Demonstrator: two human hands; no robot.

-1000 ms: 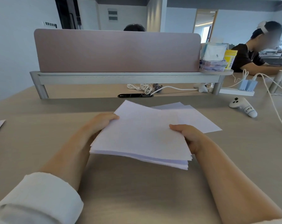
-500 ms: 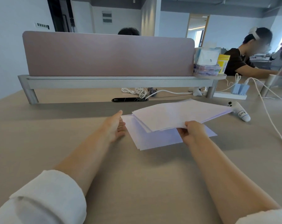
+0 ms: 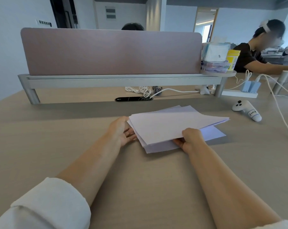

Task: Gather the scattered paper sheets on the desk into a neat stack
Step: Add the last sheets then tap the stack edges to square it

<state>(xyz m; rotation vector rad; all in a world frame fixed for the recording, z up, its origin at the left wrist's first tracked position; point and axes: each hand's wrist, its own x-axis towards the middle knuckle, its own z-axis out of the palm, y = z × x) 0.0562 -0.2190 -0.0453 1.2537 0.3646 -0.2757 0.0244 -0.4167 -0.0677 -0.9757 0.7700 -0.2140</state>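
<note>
A bundle of white paper sheets (image 3: 169, 124) lies fanned and askew over more sheets (image 3: 212, 133) that are flat on the beige desk (image 3: 140, 179). My right hand (image 3: 190, 139) grips the bundle's near edge, thumb on top and fingers beneath, holding it slightly tilted. My left hand (image 3: 121, 131) is open, palm turned toward the sheets, fingers straight against the bundle's left edge. The sheets' edges do not line up.
A mauve divider panel (image 3: 110, 52) on a grey rail crosses the desk behind the papers. A white controller (image 3: 246, 109), a power strip (image 3: 239, 93) and white cables (image 3: 280, 109) lie to the right. Coiled cords (image 3: 143, 90) sit by a black grommet. A seated person (image 3: 255, 52) is at far right.
The bundle went from held in both hands near me to placed over the far sheets. My left hand let go and now presses flat against the left edge; my right hand keeps its grip.
</note>
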